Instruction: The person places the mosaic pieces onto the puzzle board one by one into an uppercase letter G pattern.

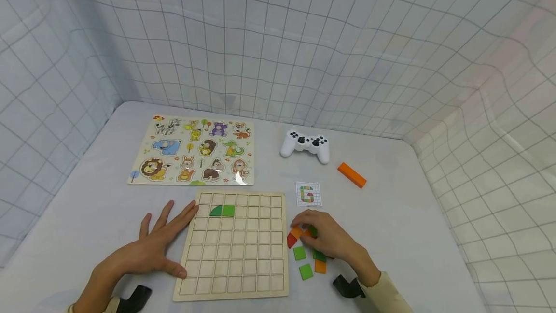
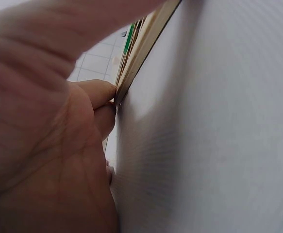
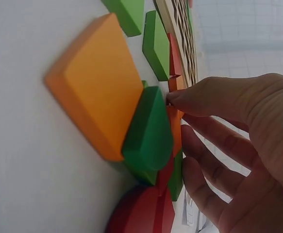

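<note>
My left hand (image 1: pixel 149 250) lies spread beside the wooden grid board (image 1: pixel 234 293), fingertips at its left edge and thumb at the lower left corner. In the left wrist view the fingertips touch the board's side (image 2: pixel 146 43). On the board, a dark green quarter-round tile (image 1: pixel 215 211) sits next to a light green square tile (image 1: pixel 228 211). My right hand (image 1: pixel 327 235) is over loose tiles right of the board, thumb and index finger pinching an orange tile (image 1: pixel 297 232). A red tile (image 1: pixel 292 241) lies just below it. Other tiles are partly hidden under the hand.
Light green squares (image 1: pixel 306 271) and an orange tile (image 1: pixel 320 266) lie near the right wrist. A pattern card (image 1: pixel 309 194) is above the right hand. Farther back are an animal puzzle (image 1: pixel 191 151), a white game controller (image 1: pixel 305 145) and an orange block (image 1: pixel 352 175). Grid-patterned curtains surround the table.
</note>
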`<state>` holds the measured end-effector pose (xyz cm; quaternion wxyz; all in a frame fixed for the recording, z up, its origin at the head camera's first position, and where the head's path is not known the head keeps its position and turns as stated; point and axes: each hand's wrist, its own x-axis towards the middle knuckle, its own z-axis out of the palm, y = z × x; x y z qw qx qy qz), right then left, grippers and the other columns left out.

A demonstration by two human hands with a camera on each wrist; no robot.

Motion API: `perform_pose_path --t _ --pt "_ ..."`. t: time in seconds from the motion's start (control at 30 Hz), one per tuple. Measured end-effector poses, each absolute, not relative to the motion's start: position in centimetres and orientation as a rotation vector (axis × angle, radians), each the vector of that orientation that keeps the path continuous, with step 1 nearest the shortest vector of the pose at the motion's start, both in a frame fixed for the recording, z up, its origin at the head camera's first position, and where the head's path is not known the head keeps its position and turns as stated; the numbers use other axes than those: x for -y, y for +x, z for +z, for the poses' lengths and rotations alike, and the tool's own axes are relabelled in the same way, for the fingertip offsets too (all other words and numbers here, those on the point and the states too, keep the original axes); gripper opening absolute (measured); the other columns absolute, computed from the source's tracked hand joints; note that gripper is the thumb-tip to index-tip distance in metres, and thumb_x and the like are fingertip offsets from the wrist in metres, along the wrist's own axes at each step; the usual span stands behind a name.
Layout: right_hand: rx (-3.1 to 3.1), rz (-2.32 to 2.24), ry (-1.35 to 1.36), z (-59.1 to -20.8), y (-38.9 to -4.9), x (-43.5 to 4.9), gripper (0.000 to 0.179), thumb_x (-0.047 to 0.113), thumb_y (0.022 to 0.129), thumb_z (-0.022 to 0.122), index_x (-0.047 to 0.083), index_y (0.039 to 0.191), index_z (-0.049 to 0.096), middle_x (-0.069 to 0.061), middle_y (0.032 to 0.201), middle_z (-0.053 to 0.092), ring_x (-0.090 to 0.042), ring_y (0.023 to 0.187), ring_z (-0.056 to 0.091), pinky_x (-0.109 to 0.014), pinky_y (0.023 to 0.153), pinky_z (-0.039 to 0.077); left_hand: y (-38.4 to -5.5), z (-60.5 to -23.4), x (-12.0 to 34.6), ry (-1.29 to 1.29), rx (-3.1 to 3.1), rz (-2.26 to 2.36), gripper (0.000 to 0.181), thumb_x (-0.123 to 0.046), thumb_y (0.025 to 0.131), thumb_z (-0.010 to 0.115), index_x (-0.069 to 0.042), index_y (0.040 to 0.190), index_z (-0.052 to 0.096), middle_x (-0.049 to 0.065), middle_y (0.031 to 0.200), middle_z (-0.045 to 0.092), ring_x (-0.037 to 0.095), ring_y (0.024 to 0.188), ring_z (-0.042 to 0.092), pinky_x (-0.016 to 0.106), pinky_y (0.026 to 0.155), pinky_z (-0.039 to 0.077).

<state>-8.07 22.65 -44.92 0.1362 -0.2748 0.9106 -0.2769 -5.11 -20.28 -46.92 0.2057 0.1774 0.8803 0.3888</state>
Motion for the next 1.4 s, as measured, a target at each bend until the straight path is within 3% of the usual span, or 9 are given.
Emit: perform_pose_path --t 0.77,1.4 --pt "-2.676 -0.747 -0.865 -45.1 -8.9 -22.7 0.021 0.017 0.089 0.076 0.017 0.110 0.074 0.010 0.104 0.069 -0.007 0.088 0.057 -0.024 0.082 0.051 -5.1 -46.7 20.2 0.499 -2.448 1.090 0.136 -0.053 0.054 0.090 -0.027 0.162 0.013 0.013 0.170 0.003 0.047 0.148 -0.027 0.071 0.103 -0.029" --pt "-2.703 -0.768 -0.926 -44.6 -10.3 -19.0 0.022 0.029 0.091 0.075 0.018 0.110 0.075 0.009 0.111 0.072 -0.007 0.104 0.062 -0.028 0.091 0.053 -5.2 -46.8 20.1 0.477 -2.442 1.076 0.136 -0.054 0.053 0.091 -0.029 0.162 0.013 0.012 0.170 0.004 0.047 0.148 -0.027 0.072 0.103 -0.028"
